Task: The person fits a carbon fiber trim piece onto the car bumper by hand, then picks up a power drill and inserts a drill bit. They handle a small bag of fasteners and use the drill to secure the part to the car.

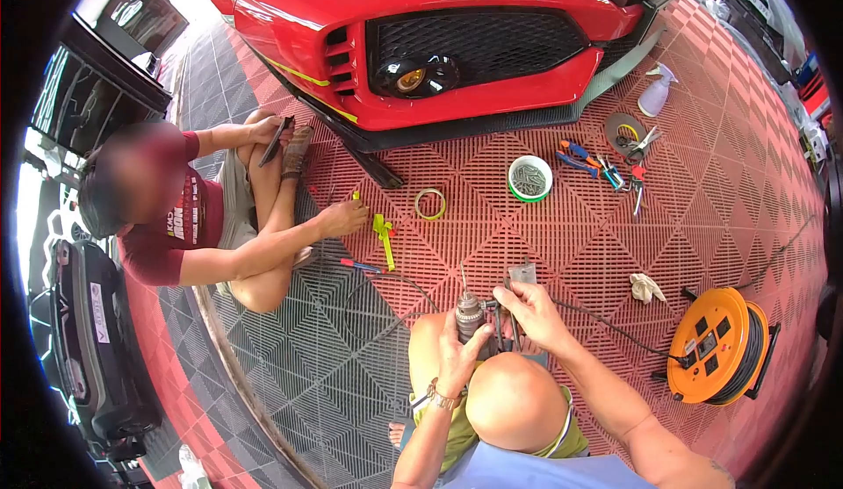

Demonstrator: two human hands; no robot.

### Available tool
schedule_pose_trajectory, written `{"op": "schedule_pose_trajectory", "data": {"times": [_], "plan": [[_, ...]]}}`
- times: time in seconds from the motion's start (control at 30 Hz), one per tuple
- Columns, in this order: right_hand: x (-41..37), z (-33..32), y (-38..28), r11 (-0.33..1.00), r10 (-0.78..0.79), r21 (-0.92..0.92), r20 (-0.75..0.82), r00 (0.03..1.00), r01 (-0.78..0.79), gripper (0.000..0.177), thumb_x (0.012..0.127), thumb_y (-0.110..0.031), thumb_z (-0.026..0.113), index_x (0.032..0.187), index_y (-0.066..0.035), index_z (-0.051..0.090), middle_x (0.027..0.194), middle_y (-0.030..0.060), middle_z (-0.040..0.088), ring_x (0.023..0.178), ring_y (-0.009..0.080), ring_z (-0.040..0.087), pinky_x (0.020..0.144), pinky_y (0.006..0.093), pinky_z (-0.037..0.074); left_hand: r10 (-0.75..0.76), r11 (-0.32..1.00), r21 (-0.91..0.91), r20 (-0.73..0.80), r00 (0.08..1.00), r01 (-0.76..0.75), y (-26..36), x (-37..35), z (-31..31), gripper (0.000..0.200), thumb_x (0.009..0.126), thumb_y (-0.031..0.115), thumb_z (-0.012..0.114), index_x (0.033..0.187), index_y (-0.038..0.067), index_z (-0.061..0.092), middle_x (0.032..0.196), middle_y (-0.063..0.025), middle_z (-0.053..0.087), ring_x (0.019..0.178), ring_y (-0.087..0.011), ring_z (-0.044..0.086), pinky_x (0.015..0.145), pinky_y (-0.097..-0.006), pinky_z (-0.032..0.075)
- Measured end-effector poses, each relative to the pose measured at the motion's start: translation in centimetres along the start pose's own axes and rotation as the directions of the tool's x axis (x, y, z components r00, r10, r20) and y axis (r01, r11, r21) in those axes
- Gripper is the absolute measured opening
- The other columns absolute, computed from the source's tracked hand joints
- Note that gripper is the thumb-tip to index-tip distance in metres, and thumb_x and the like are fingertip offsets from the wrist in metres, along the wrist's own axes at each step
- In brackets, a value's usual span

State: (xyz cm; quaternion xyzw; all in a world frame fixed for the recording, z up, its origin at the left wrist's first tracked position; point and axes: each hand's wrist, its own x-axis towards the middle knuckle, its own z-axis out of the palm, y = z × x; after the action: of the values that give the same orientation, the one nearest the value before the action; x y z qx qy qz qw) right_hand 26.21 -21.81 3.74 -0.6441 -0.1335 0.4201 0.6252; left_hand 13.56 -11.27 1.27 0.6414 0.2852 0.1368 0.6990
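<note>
A power drill [471, 315] with a thin bit [464, 276] points away from me above my knees. My left hand [458, 351] is wrapped round the drill just behind its metal chuck. My right hand [532, 313] pinches a dark chuck key [492, 303] against the right side of the chuck. Its tip is too small to make out. Just beyond my right fingers a small clear plastic bag [523, 273] shows. Most of the drill's body is hidden by my left hand and knees.
A red car bumper [492, 103] stands ahead. A co-worker [202, 199] sits at left, one hand near yellow tape. On the tiles are a tape roll [430, 204], a tub of screws [530, 178], pliers [577, 159], a spray bottle [657, 91] and an orange cable reel [716, 346].
</note>
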Motion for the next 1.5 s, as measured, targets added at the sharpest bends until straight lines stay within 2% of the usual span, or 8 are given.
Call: {"op": "schedule_pose_trajectory", "data": {"times": [0.4,0.47,0.67,0.93,1.0,1.1,1.2,1.5], "plan": [[2.2,-0.6,3.7,0.991,-0.082,-0.114,-0.061,0.995,0.075,0.041,0.097,-0.034,0.047,0.068,-0.005,0.054,0.059,0.0015,0.053,0.049,0.0112,0.048,0.042,0.0272,0.036,0.015,0.952,0.306,0.019,1.0,-0.02,0.8,0.6,0.8,0.034,0.095,0.026,0.053,0.108,-0.002,0.039,0.081,-0.0219,0.064,0.073,-0.0384,0.063,0.061,-0.0435,0.048],[2.4,0.6,2.1,0.8,0.496,0.433,-0.089,0.863,-0.415,0.034,0.091,-0.033,0.053,0.077,-0.003,0.062,0.062,0.0008,0.053,0.05,0.0107,0.046,0.044,0.0289,0.033,-0.049,0.894,0.448,0.063,0.997,0.016,-0.1,1.0,1.5,0.035,0.094,0.026,0.055,0.106,-0.003,0.039,0.078,-0.025,0.063,0.072,-0.0424,0.061,0.06,-0.0462,0.047],[4.2,1.0,5.1,0.963,-0.23,-0.245,-0.507,0.831,0.117,0.062,0.093,-0.043,0.047,0.061,0.01,0.049,0.051,0.0223,0.044,0.046,0.0258,0.044,0.052,0.0451,0.037,0.073,0.887,0.457,-0.004,0.997,-0.063,-0.5,2.5,2.8,0.039,0.096,0.031,0.051,0.105,-0.006,0.041,0.073,-0.0233,0.059,0.066,-0.0371,0.057,0.06,-0.0443,0.042],[1.2,-2.1,6.5,0.591,-0.536,-0.642,0.14,0.833,0.489,0.033,0.093,-0.031,0.051,0.094,0.001,0.059,0.079,0.0189,0.058,0.08,0.0355,0.059,0.069,0.0428,0.046,-0.133,0.986,0.109,0.022,0.991,0.13,-2.6,1.2,0.1,0.03,0.094,0.023,0.057,0.109,-0.002,0.048,0.087,-0.008,0.058,0.078,-0.0131,0.052,0.069,-0.0293,0.045],[-1.4,-3.8,7.9,0.75,-0.475,-0.509,0.031,0.88,0.423,0.043,0.096,-0.039,0.046,0.1,0.002,0.057,0.091,0.0169,0.061,0.088,0.031,0.059,0.078,0.0417,0.046,-0.126,0.973,0.193,0.005,0.992,0.123,-2.4,-0.4,-0.4,0.031,0.094,0.022,0.058,0.111,-0.002,0.047,0.088,-0.0096,0.059,0.078,-0.0148,0.053,0.069,-0.0302,0.045],[-4.7,-7.0,9.1,0.804,0.559,0.158,0.131,0.819,-0.574,0.064,0.096,-0.059,0.036,0.099,-0.001,0.063,0.082,0.0061,0.065,0.063,0.014,0.058,0.056,0.0264,0.046,-0.112,0.964,0.249,0.054,0.992,0.095,-3.2,-2.4,-0.3,0.037,0.091,0.019,0.061,0.116,-0.002,0.045,0.086,-0.013,0.06,0.075,-0.0214,0.057,0.071,-0.0347,0.047],[-5.2,-5.7,10.0,0.572,0.529,0.33,0.551,0.646,-0.751,0.066,0.094,-0.062,0.036,0.095,-0.002,0.063,0.071,0.0032,0.062,0.051,0.0078,0.05,0.046,0.0196,0.04,-0.198,0.942,0.305,0.176,0.964,0.137,-2.9,-3.2,0.7,0.041,0.089,0.021,0.064,0.116,-0.002,0.044,0.087,-0.0138,0.061,0.076,-0.022,0.058,0.071,-0.0352,0.048],[-2.7,-7.4,11.8,0.487,0.443,0.539,0.525,0.726,-0.687,0.021,0.095,-0.027,0.057,0.094,-0.006,0.056,0.066,-0.0026,0.049,0.051,0.0043,0.036,0.044,0.0182,0.032,-0.2,0.932,0.346,0.246,0.949,0.107,-5.5,-1.7,1.6,0.041,0.087,0.026,0.068,0.109,-0.001,0.047,0.084,-0.013,0.064,0.075,-0.0198,0.062,0.068,-0.0334,0.05]]}}
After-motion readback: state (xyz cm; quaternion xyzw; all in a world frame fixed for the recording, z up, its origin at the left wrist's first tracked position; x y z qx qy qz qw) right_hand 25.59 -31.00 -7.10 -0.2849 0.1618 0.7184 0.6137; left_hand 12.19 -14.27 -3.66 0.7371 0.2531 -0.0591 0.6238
